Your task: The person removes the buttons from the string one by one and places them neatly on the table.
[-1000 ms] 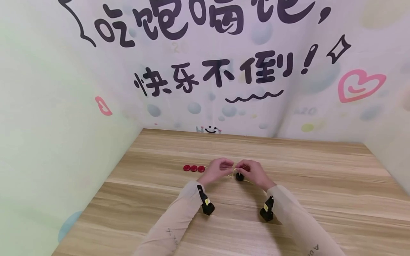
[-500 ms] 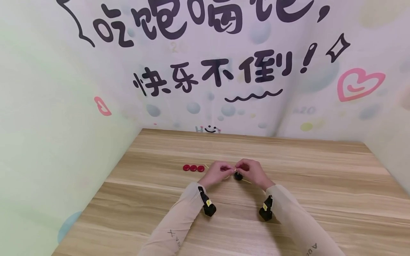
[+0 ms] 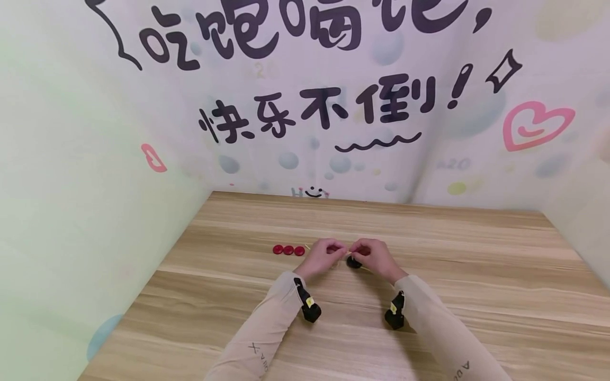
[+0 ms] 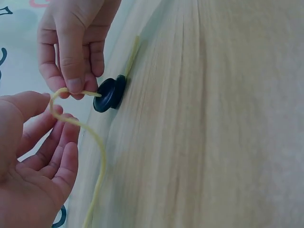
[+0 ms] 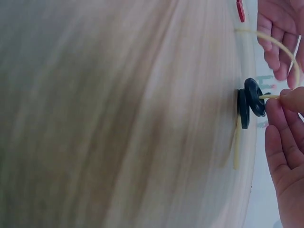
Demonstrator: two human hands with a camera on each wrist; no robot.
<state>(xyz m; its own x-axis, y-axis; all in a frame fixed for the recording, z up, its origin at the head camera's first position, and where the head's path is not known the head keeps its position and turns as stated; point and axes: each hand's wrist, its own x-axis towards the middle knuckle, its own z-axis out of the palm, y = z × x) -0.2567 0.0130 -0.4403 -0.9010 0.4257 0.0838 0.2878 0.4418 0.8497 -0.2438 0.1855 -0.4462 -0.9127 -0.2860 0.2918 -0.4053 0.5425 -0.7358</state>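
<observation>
Two round black buttons hang loosely together on a yellow cord, close over the table in the right wrist view. My right hand pinches the cord between thumb and fingertips just beside the buttons. Opposite it, my left hand has thumb and index fingertip at the cord's bend, pinching it, with the other fingers loosely bent, as the left wrist view shows. A short cord end comes out on the buttons' far side. From the head, the fingers partly cover the buttons.
Three red buttons lie in a row on the wooden table, left of the hands. Black wrist cameras hang under both sleeves. A printed cloth wall stands behind the table, with another at the left.
The left hand has moved slightly right toward the right hand, its thumb and index finger closing on the cord. The black buttons have shifted a little left. The red buttons have stayed put.
</observation>
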